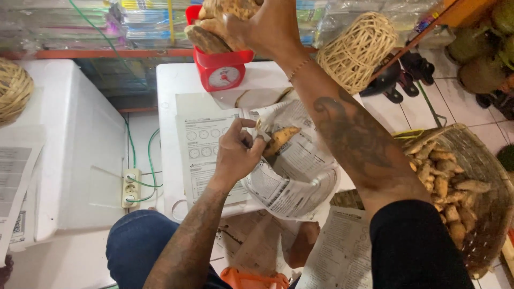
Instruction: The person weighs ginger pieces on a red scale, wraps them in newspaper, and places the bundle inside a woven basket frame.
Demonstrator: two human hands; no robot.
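Observation:
My left hand point(238, 152) holds open the edge of a newspaper bag point(292, 176) on the white table point(174, 80), with an orange-brown root point(281, 138) sticking out of its mouth. My right hand point(265, 24) reaches up to the red kitchen scale point(220, 69) at the back and grips several brown roots point(209, 32) lying on its tray. My right forearm crosses above the bag.
A woven basket point(482, 176) full of roots stands at the right. A ball of pale twine point(356, 48) sits behind the table, another point(13, 88) at far left. Printed sheets point(203, 144) lie under the bag. A power strip point(130, 187) with green cable hangs left.

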